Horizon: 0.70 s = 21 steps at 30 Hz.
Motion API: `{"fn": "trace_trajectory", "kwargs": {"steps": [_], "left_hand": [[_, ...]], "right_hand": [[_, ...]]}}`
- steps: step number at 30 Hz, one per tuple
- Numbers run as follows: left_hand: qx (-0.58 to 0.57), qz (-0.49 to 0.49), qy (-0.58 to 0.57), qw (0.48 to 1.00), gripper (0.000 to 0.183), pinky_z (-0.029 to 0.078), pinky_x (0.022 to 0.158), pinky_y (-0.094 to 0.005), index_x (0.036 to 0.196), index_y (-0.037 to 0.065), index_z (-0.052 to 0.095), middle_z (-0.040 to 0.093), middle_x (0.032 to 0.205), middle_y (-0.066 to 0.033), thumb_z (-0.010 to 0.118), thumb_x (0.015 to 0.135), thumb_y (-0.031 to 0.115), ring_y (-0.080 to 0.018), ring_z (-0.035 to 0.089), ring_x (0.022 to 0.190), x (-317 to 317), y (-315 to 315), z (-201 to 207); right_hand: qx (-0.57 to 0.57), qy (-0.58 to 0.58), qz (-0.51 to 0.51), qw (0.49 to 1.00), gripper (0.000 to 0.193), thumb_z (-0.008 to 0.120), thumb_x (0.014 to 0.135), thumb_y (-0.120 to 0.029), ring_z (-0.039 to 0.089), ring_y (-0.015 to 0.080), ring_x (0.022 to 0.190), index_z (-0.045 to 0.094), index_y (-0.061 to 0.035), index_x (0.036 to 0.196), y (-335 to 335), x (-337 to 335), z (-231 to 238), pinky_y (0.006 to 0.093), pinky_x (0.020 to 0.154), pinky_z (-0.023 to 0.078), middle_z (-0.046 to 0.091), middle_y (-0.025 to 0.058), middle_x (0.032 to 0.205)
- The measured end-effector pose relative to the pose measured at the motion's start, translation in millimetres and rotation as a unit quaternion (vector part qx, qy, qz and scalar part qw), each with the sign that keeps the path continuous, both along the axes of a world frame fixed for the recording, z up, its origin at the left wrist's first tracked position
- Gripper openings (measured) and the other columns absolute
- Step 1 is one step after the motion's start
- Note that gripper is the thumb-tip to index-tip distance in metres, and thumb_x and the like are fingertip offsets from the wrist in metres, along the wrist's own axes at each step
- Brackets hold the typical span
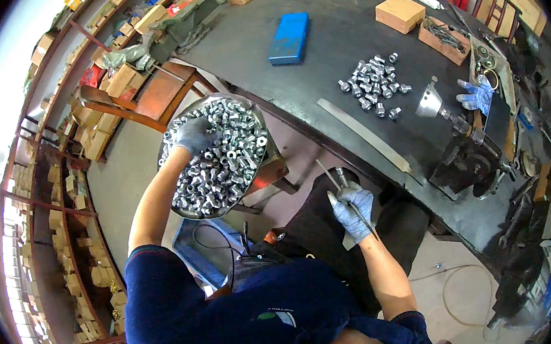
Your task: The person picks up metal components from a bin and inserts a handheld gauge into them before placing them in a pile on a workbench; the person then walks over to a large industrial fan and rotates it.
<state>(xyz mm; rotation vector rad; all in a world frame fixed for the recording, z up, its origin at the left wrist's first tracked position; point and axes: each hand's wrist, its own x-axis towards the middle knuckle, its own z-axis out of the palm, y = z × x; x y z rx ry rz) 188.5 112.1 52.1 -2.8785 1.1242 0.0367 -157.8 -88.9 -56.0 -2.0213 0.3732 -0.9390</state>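
A round metal pan [263, 117] on the left is heaped with small shiny metal fittings [222, 170]. My gloved left hand [194, 137] reaches down onto this heap; its fingertips blend into the fittings, so I cannot see whether one is gripped. In front of my lap, my gloved right hand [355, 209] is closed around a thin metal rod [329, 175], tapered like a slim file, which sticks out past both sides of the fist. Just beyond its fingers shows a silvery cylindrical part [342, 177], partly hidden.
The dark workbench [238, 56] carries a loose group of fittings [376, 82], a long flat metal bar [365, 135], a blue case [289, 38], a cardboard box [400, 14] and a clamped machine [465, 147]. A wooden chair [156, 104] and a blue crate [193, 249] stand left.
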Motion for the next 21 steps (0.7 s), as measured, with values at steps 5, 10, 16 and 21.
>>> {"fn": "trace_trajectory", "kwargs": {"steps": [5, 10, 16, 21], "left_hand": [[0.033, -0.02, -0.06, 0.997, 0.028, 0.049, 0.07, -0.0437, 0.089, 0.011, 0.065, 0.064, 0.084, -0.0157, 0.056, 0.076, 0.035, -0.0338, 0.062, 0.08, -0.3, -24.5, -14.3], [0.011, -0.114, -0.047, 0.992, 0.025, 0.049, 0.069, -0.0429, 0.092, 0.012, 0.065, 0.064, 0.082, -0.015, 0.059, 0.075, 0.03, -0.0333, 0.062, 0.077, 8.8, -17.4, -27.9], [0.038, -0.08, -0.023, 0.996, 0.022, 0.049, 0.072, -0.0416, 0.089, 0.014, 0.062, 0.065, 0.086, -0.0127, 0.057, 0.072, 0.026, -0.0318, 0.062, 0.083, 5.0, -16.6, -16.4], [-0.198, -0.063, 0.084, 0.974, 0.024, 0.05, 0.063, -0.0325, 0.093, 0.006, 0.061, 0.065, 0.079, -0.0094, 0.063, 0.077, 0.023, -0.0223, 0.063, 0.069, -4.6, -19.8, -0.3]], "right_hand": [[0.064, 0.025, 0.012, 0.998, 0.022, 0.074, 0.064, -0.01, 0.051, 0.0232, 0.049, 0.055, -0.0034, 0.056, 1.8, -4.5, 0.8, 0.03, 0.05, 0.044, 0.053, 0.0122, 0.058], [0.125, 0.02, -0.011, 0.992, 0.022, 0.074, 0.063, -0.008, 0.05, 0.023, 0.05, 0.054, -0.0031, 0.057, 2.0, -4.7, -11.1, 0.0301, 0.052, 0.044, 0.052, 0.0114, 0.058], [0.046, 0.011, -0.016, 0.999, 0.023, 0.075, 0.061, -0.01, 0.049, 0.025, 0.048, 0.054, -0.0046, 0.055, 3.2, -0.2, -6.0, 0.0316, 0.05, 0.044, 0.051, 0.0122, 0.054], [0.004, 0.013, 0.011, 1.0, 0.024, 0.076, 0.06, -0.011, 0.049, 0.0253, 0.047, 0.054, -0.0059, 0.053, 0.2, -0.6, -5.8, 0.0308, 0.048, 0.042, 0.051, 0.0113, 0.053]]}}
